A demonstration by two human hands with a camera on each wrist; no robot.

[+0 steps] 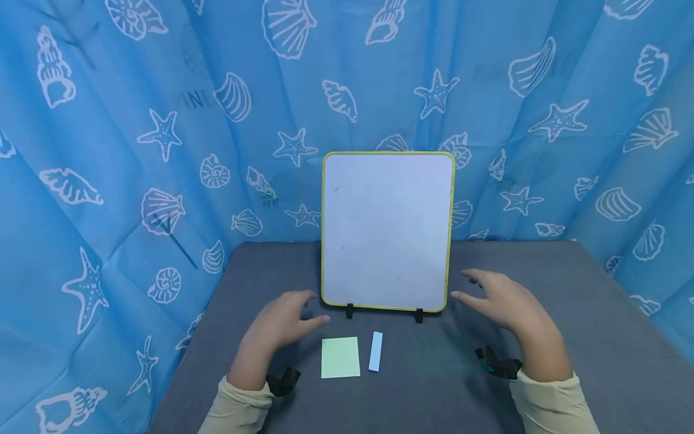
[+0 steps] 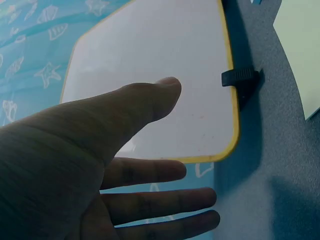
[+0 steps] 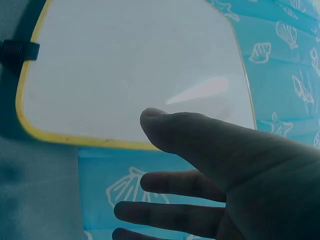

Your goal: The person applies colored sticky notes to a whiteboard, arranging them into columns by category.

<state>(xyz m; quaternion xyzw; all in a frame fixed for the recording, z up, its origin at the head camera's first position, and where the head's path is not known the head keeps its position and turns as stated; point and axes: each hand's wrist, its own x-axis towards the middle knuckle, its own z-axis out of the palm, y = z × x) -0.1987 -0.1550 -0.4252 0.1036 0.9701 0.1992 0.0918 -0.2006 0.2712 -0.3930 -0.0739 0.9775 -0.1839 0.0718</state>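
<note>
The place was a curtained-off tabletop work area, its building unclear: a blue seashell-print curtain (image 1: 336, 66) hung behind and to both sides of the whiteboard (image 1: 387, 232), a grey table (image 1: 428, 367) beneath.

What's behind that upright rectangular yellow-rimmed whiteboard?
Past its top and sides show a blue shell-patterned curtain and the grey tabletop; whatever the whiteboard itself covers cannot be seen.

Head cam looks forward and down over the table (image 1: 423, 380), farthest back, with left hand (image 1: 282, 319), right hand (image 1: 506, 301), whole whiteboard (image 1: 387, 229) and curtain (image 1: 130, 247) in frame. Left wrist cam sits close at its hand, turned sideways, facing the whiteboard's lower left corner (image 2: 227, 142). Right wrist cam, also close and sideways, faces the lower right corner (image 3: 30, 120); both share whiteboard and curtain with head.
</note>
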